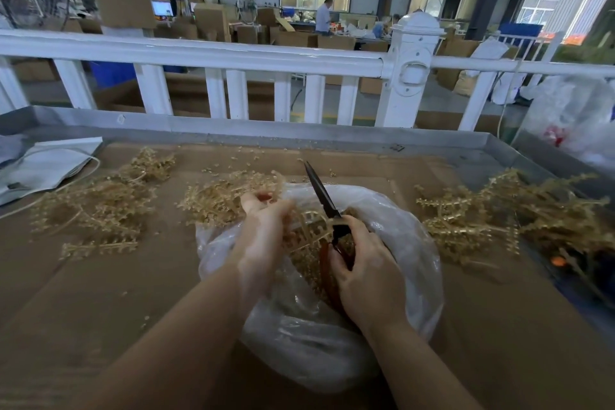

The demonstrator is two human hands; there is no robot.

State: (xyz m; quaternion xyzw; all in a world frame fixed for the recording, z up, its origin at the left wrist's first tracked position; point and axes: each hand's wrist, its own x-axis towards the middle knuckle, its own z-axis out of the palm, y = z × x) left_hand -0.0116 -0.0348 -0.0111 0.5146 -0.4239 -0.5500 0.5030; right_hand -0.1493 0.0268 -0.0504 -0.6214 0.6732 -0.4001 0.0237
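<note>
A clear plastic bag lies open in the middle of the cardboard-covered table, partly filled with tan plastic sprigs. My right hand grips the red handles of a pair of scissors; the dark blades point up and away, closed. My left hand reaches into the bag's mouth, its fingers curled on a tan sprig piece just left of the scissors. How the left fingertips lie is partly blurred.
Heaps of tan sprigs lie at the left, behind the bag and at the right. A white envelope-like pack sits far left. A white railing runs behind the table; people work among cartons beyond.
</note>
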